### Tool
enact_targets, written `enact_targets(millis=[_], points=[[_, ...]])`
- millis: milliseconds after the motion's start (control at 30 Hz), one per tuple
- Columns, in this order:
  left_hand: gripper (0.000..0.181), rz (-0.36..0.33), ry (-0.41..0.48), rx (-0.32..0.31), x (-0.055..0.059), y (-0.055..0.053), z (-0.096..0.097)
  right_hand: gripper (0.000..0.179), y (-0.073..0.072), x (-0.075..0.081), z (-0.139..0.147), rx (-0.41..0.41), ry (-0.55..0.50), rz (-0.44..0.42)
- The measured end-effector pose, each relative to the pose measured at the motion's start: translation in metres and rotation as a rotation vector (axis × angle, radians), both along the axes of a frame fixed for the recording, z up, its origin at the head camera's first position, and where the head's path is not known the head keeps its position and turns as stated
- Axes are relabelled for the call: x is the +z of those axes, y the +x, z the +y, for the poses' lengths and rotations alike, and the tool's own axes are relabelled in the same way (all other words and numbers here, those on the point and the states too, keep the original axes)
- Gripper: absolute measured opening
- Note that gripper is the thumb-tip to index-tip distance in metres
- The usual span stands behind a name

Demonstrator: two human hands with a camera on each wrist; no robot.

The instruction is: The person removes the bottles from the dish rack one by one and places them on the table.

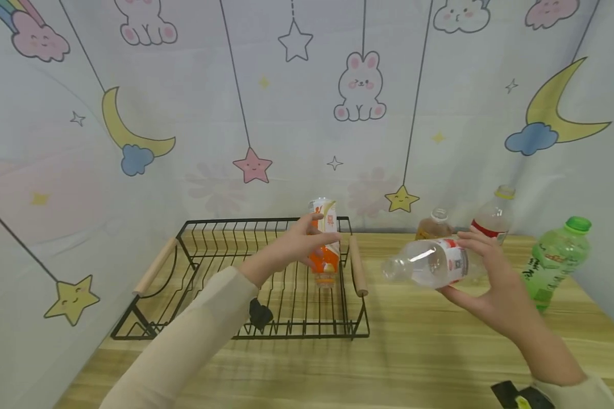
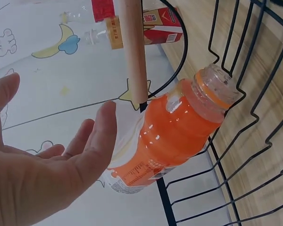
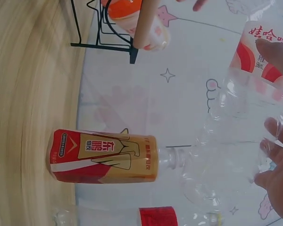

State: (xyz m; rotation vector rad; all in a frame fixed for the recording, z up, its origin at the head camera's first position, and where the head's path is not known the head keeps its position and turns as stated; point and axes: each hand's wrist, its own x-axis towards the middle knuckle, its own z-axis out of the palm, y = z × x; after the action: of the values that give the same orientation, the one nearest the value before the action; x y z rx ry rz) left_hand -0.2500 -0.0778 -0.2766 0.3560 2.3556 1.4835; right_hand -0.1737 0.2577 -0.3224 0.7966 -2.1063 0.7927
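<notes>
An orange-labelled bottle (image 1: 330, 262) stands neck-down in the black wire rack (image 1: 235, 337), near its right end. My left hand (image 1: 299, 244) is beside that bottle; in the left wrist view its fingers are spread and loosely bent, with a gap between them and the orange label (image 2: 172, 129). A clear plastic bottle (image 1: 430, 264) with a red-and-white label lies sideways in my right hand (image 1: 501, 289), its uncapped neck pointing left toward the rack. Thumb and fingers grip it around the label and base end, above the table.
Behind the held bottle stand a gold-and-red bottle (image 3: 104, 157) and a clear bottle (image 1: 493, 213) with a red label and yellow neck ring. A green bottle (image 1: 558, 258) with a green cap stands farther right. The rack has wooden handles (image 1: 359, 266); a patterned curtain (image 1: 297, 125) hangs behind.
</notes>
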Motion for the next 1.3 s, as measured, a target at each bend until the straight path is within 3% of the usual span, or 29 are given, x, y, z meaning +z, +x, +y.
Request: enact_targets(millis=[100,267,433,667,933,1167,1300], points=[[0.083,0.005,-0.012,0.062,-0.002,-0.007,0.001,0.071,0.0,-0.003,0.006,-0.04,-0.067,-0.055],[0.086,0.014,0.002,0.165,-0.008,-0.02,0.0,0.085,-0.001,-0.01,0.012,-0.111,-0.21,-0.194],[0.09,0.023,0.0,0.226,-0.013,-0.029,0.0,0.077,-0.004,-0.018,0.02,-0.138,-0.356,-0.36],[0.096,0.011,0.004,0.244,-0.023,-0.037,0.002,0.068,-0.009,-0.033,0.034,-0.166,-0.491,-0.453],[0.102,-0.026,-0.073,0.278,-0.034,-0.04,0.008,0.058,-0.012,-0.051,0.051,-0.163,-0.615,-0.564],[0.102,-0.041,-0.09,0.289,-0.041,-0.043,0.01,0.065,-0.011,-0.065,0.065,-0.302,-0.571,-0.706],[0.102,-0.055,-0.092,0.297,-0.043,-0.044,0.01,0.069,-0.012,-0.071,0.069,-0.329,-0.571,-0.728]])
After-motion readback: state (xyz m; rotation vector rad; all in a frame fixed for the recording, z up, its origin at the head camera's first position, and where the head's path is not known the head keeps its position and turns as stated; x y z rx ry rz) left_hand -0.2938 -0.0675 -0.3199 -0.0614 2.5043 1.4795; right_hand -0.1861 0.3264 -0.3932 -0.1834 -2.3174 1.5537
